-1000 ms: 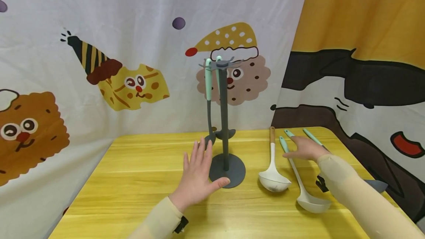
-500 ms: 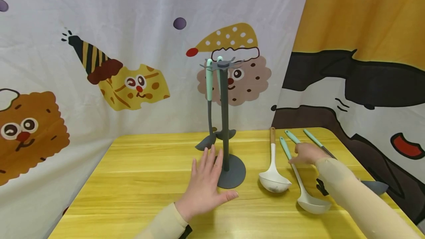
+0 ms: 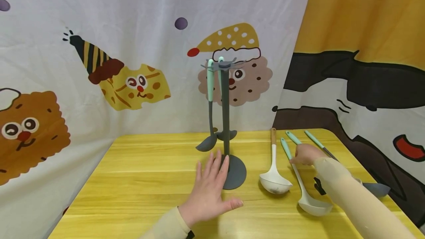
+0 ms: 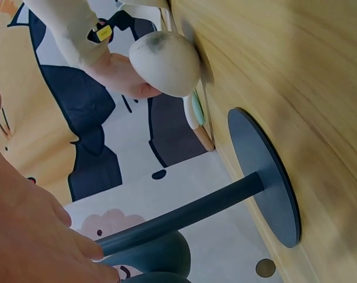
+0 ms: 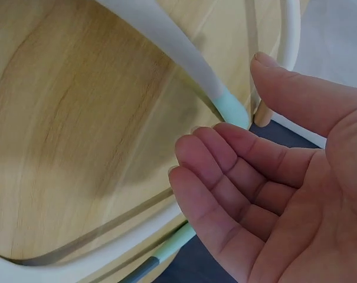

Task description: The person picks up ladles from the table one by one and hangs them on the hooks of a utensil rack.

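Note:
My left hand (image 3: 209, 191) is spread with straight fingers before a dark grey utensil stand (image 3: 225, 110); contact with its pole cannot be told. On the stand hang a dark ladle (image 3: 210, 84) with a mint handle and another mint-handled utensil (image 3: 230, 135), partly behind the pole. At the right, my right hand (image 3: 308, 154) is over the lying utensils, holding nothing. In the right wrist view its fingers (image 5: 208, 159) bend loosely beside the mint handle of a pale ladle (image 5: 228, 106), with the thumb apart. That ladle's bowl (image 3: 314, 206) lies toward the front.
A white ladle (image 3: 275, 182) with a wooden handle lies between stand and right hand. Further right are another mint handle (image 3: 293, 137) and a dark-ended utensil (image 3: 317, 141), partly under the right arm. A printed curtain (image 3: 139, 10) hangs behind the wooden table (image 3: 132, 180).
My left hand has shifted right and slightly down, in front of the stand's base. My right hand has moved down a little among the handles, its fingers drawn closer together.

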### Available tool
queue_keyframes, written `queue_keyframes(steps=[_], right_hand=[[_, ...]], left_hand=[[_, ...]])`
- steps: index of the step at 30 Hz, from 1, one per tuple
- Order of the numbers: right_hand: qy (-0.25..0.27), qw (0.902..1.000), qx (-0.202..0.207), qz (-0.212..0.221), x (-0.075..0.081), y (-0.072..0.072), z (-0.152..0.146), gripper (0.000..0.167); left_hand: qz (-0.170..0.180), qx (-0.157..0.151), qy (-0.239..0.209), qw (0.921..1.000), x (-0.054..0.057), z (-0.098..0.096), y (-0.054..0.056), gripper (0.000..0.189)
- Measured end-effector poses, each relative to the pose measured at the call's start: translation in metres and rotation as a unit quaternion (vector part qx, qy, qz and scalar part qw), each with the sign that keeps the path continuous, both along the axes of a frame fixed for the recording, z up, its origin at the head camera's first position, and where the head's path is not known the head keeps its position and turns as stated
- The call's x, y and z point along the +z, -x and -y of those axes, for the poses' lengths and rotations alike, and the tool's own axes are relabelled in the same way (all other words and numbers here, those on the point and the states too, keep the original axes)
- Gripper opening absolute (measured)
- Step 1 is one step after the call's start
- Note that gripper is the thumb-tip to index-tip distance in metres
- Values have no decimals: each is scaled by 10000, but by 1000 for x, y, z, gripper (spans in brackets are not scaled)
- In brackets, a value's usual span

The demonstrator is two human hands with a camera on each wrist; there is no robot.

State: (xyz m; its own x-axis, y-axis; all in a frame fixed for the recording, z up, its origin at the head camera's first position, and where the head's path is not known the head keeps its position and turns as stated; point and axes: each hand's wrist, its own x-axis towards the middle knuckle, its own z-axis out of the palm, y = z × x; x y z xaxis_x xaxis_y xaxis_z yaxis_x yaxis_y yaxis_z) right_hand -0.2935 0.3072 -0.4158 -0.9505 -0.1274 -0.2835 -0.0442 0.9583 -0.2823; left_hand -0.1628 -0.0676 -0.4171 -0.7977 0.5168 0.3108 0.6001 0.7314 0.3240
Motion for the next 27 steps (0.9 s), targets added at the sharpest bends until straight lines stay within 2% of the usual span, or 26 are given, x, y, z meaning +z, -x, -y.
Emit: queue_keyframes(steps=[5, 12, 21, 27], right_hand=[[151, 9998, -48, 83, -4, 2, -1, 44], [288, 9993, -110, 227, -8, 7, -2, 38], [459, 9977, -333, 380, -17, 11, -4, 38], [497, 9972, -426, 357, -21, 13, -8, 34]], left_hand=[[-18, -90, 147, 9999, 0, -2, -3, 108], [-91, -166, 113, 9998, 0, -4, -4, 108], [-218, -240, -293, 9990, -1, -10, 0, 97], [-203, -240, -313, 9990, -1, -17, 3, 96]])
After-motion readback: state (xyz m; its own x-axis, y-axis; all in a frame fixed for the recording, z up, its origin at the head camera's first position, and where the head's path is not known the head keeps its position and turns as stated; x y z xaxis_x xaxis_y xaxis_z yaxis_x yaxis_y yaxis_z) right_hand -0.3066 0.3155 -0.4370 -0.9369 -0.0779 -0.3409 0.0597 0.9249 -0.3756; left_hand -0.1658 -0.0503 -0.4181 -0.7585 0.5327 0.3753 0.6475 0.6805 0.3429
